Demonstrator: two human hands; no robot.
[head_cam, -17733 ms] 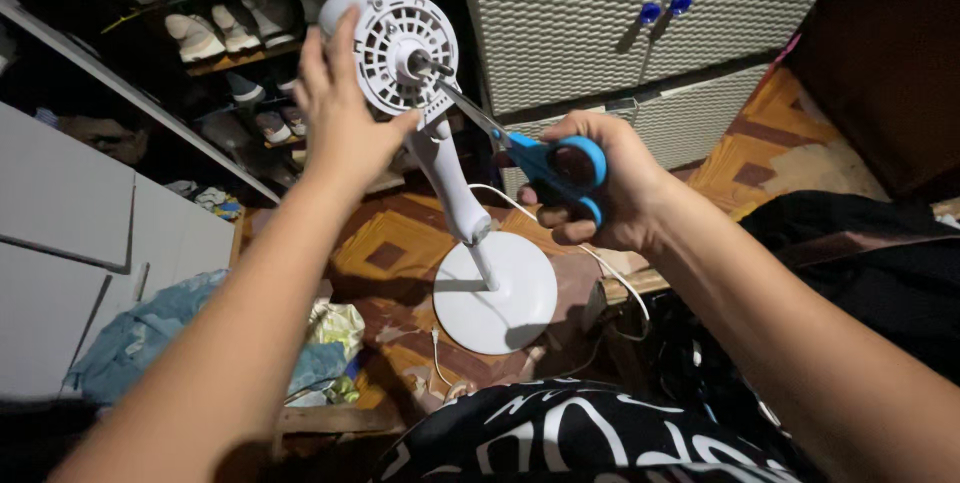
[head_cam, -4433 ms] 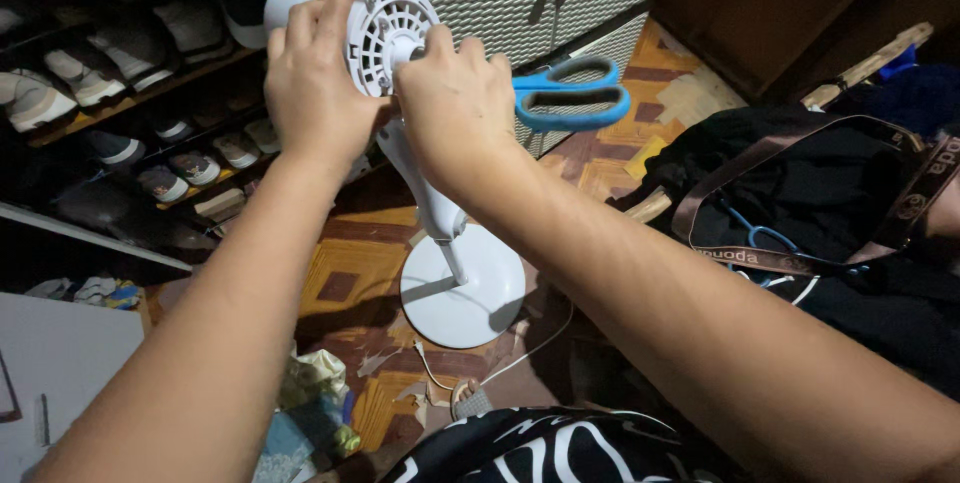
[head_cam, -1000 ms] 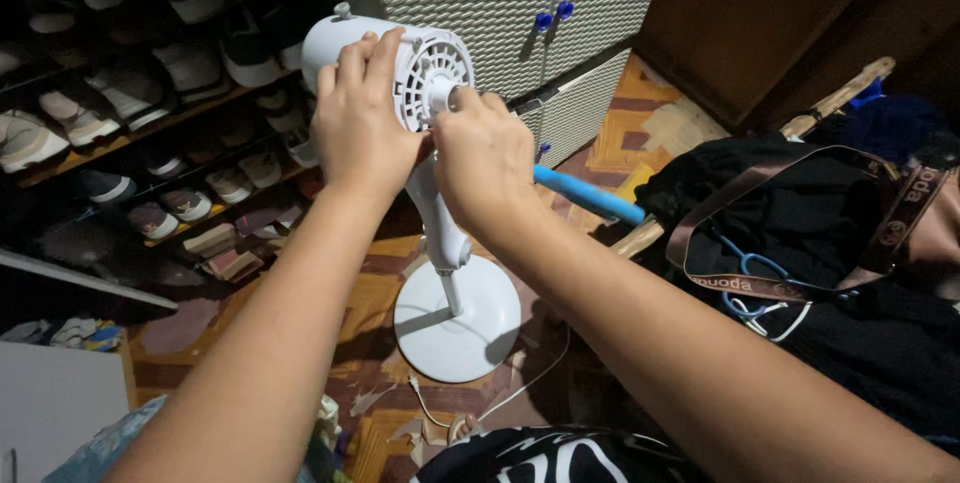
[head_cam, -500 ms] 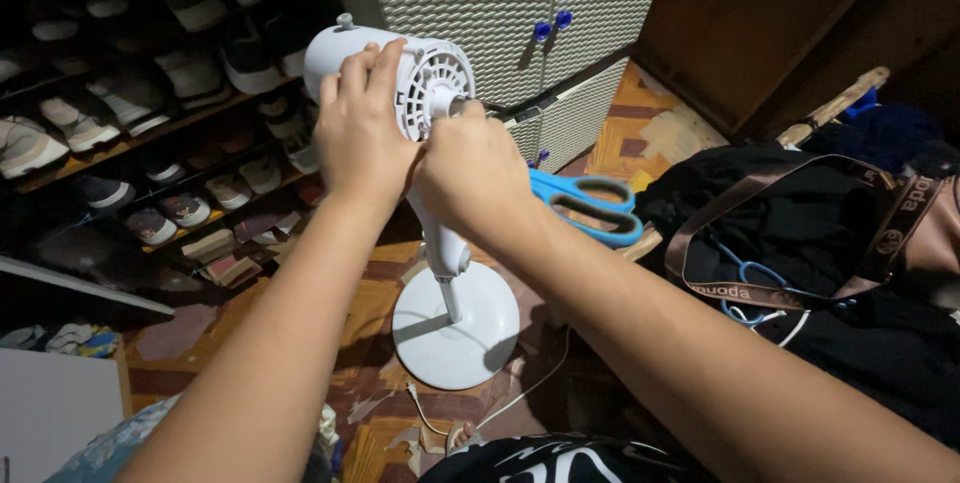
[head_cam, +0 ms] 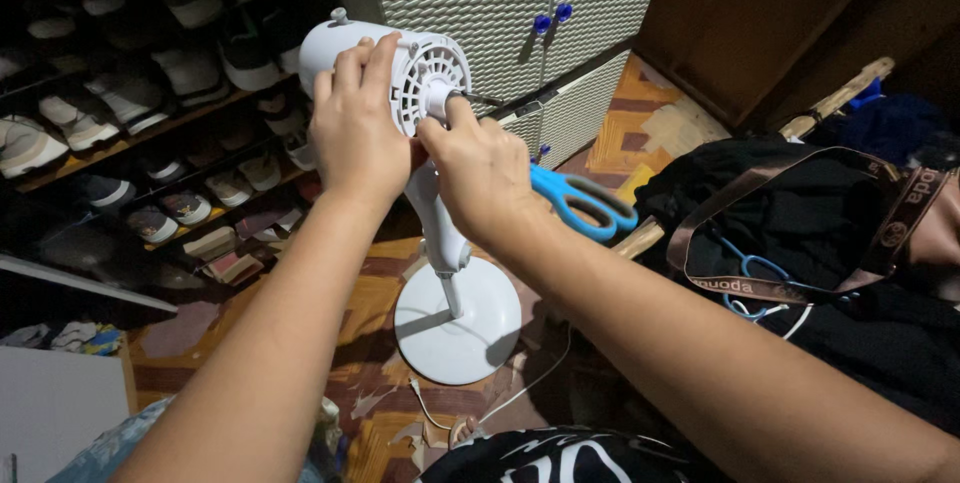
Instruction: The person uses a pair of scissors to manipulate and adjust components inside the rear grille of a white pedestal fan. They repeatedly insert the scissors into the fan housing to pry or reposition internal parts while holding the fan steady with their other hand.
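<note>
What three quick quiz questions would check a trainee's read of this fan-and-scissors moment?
1. True or false: the left hand wraps over the top of the white fan motor housing.
2. Which thing does the right hand carry? A) a red screwdriver B) blue-handled scissors C) a black strap
3. Fill in: the fan's round white base stands on the patterned ____.

Key
1. True.
2. B; the handles stick out behind the hand, while its fingertips pinch at the hub in the middle of the motor's front.
3. Floor.
</note>
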